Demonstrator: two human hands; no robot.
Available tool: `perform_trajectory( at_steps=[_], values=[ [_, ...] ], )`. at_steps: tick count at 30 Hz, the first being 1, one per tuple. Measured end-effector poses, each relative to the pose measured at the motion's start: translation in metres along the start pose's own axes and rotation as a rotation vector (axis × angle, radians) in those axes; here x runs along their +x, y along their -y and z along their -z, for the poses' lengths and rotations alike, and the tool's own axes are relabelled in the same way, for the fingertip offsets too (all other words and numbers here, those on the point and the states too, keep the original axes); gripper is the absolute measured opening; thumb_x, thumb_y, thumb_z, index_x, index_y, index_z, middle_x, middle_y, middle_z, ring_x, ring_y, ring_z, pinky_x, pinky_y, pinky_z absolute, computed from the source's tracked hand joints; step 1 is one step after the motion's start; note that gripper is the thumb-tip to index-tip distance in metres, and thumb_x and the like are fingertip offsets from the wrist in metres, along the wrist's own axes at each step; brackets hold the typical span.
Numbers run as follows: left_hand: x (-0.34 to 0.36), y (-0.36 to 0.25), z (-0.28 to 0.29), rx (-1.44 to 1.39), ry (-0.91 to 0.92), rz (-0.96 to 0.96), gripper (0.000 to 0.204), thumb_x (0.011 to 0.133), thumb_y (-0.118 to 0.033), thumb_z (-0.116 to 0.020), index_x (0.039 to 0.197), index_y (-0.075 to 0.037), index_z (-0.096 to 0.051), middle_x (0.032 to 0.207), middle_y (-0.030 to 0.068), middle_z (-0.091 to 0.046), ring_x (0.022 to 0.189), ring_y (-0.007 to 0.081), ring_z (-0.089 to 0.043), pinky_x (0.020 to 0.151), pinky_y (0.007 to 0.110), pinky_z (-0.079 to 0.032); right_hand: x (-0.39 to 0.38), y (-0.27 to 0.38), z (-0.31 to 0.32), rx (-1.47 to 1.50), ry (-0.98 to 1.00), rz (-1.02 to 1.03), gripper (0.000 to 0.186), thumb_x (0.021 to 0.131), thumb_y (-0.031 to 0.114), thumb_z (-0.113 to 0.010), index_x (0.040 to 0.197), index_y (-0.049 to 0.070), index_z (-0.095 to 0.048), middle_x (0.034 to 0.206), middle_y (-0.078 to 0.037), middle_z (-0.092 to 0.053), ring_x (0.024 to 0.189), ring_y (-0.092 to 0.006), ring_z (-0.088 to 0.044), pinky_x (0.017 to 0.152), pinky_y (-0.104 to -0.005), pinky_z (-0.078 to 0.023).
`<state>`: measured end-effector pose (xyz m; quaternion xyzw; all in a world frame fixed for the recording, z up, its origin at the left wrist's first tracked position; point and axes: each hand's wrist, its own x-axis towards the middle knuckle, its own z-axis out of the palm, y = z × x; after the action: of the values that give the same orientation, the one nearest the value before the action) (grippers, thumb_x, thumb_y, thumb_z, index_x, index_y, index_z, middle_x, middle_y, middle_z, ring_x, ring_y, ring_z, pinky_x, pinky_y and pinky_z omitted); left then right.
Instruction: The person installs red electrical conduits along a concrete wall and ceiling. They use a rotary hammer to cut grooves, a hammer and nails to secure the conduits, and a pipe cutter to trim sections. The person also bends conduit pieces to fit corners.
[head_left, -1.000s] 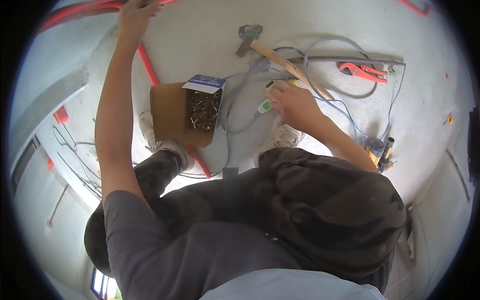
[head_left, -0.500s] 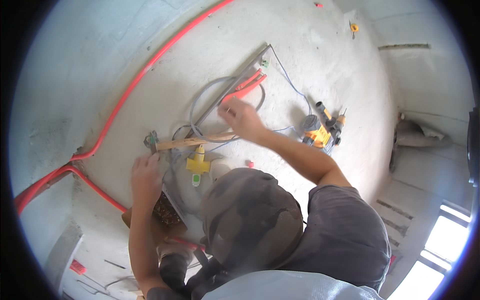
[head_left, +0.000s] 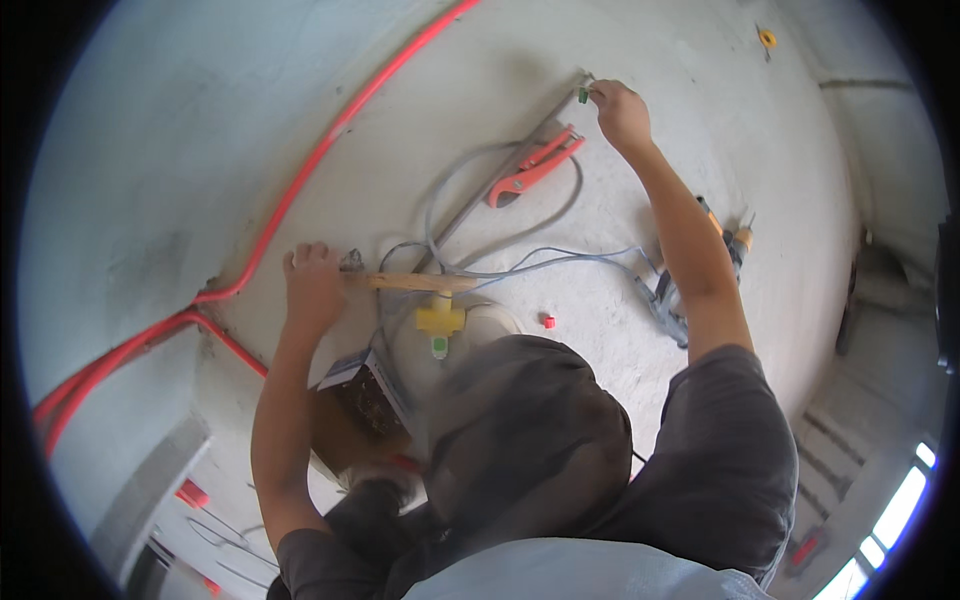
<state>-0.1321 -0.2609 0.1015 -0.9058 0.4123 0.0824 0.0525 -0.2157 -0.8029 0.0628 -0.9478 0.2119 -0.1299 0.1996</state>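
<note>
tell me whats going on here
The person's right hand is at a small green piece by the far end of a grey bar, and the left hand is at the head end of a wooden-handled hammer; neither grip shows clearly. Red cutters lie by the bar, with a power drill to the right.

Floor: bare, pale grey, rough. Long grey bar lies slantwise mid-floor; red pipe cutter just beside it. Grey cable looped about both. Blue cord trails right, toward yellow-and-grey drill, partly hidden. Nearer: hammer, wooden handle crosswise; cannot tell if its head rests down. Yellow tool, green-ended, just below handle. Small red cap to its right, apart. Lower left, open cardboard box, contents dim. Far right, small yellow item, kind unclear.
</note>
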Motion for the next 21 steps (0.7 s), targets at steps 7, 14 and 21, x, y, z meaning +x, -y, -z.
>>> perform_trajectory(
  at_steps=[7, 14, 21],
  values=[
    [0.025, -0.033, 0.064, -1.538, -0.193, 0.395, 0.044, 0.092, -0.023, -0.074, 0.127, 0.002, -0.062, 0.119, 0.0085, -0.065, 0.1, 0.0151, -0.065, 0.083, 0.031, -0.055, -0.048, 0.239, -0.045, 1.11, 0.704, -0.096, 0.019, 0.095, 0.008, -0.067, 0.113, 0.001, -0.066, 0.089, -0.005, -0.07, 0.077, -0.0116, -0.066, 0.066, -0.0256, -0.051],
    [-0.035, 0.011, 0.008, -1.658, -0.405, 0.769, 0.015, 0.095, -0.009, -0.068, 0.104, 0.003, -0.071, 0.084, 0.0059, -0.07, 0.074, 0.0124, -0.065, 0.073, 0.029, -0.056, -0.089, 0.35, -0.119, 1.234, 1.116, -0.061, 0.02, 0.097, 0.017, -0.067, 0.107, 0.001, -0.062, 0.092, -0.008, -0.07, 0.078, -0.0154, -0.069, 0.071, -0.0297, -0.057],
    [-0.09, 0.063, -0.01, -1.525, -0.25, 0.802, 0.009, 0.091, 0.0, -0.066, 0.095, 0.005, -0.073, 0.077, 0.007, -0.068, 0.065, 0.0137, -0.064, 0.058, 0.03, -0.052, -0.103, 0.402, -0.171, 1.093, 1.657, -0.387, 0.027, 0.093, 0.03, -0.075, 0.102, 0.007, -0.063, 0.097, -0.016, -0.073, 0.078, -0.0197, -0.071, 0.07, -0.0322, -0.055]
  ],
)
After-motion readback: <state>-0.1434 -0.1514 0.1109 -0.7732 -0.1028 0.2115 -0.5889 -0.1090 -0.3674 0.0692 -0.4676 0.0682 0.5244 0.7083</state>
